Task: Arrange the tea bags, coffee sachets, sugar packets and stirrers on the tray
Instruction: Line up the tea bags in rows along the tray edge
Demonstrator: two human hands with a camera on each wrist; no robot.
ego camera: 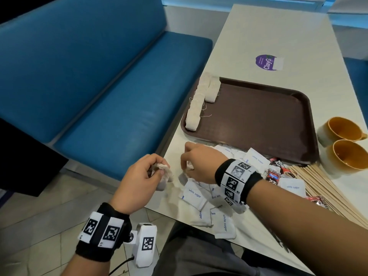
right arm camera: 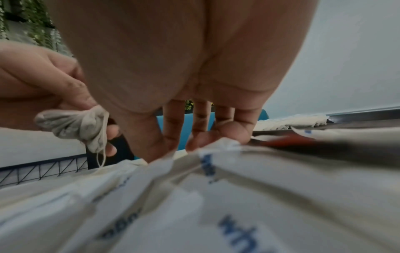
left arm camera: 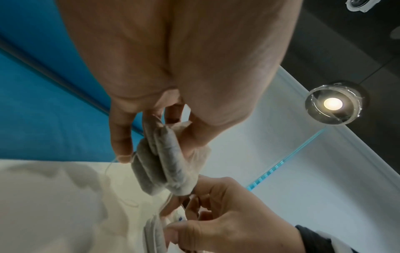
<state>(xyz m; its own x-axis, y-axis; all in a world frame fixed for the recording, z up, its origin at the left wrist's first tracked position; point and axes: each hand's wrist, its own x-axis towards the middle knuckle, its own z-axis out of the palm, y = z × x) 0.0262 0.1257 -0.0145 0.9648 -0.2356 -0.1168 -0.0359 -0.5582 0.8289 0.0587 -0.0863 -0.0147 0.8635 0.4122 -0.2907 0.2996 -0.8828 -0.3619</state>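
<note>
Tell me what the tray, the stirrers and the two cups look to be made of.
Tray: likely hard plastic, dark brown, matte, with a fine textured surface and moulded rounded rim.
Stirrers: thin flat strips, pale tan, unfinished look; probably wood.
Cups: seemingly glazed ceramic, glossy amber inside, paler grey-white outside, with thick walls.

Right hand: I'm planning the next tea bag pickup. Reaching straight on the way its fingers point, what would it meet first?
The right hand points down-left into the white sugar packets. Its fingertips look already on them, so a packet comes first; depth is unclear.
</note>
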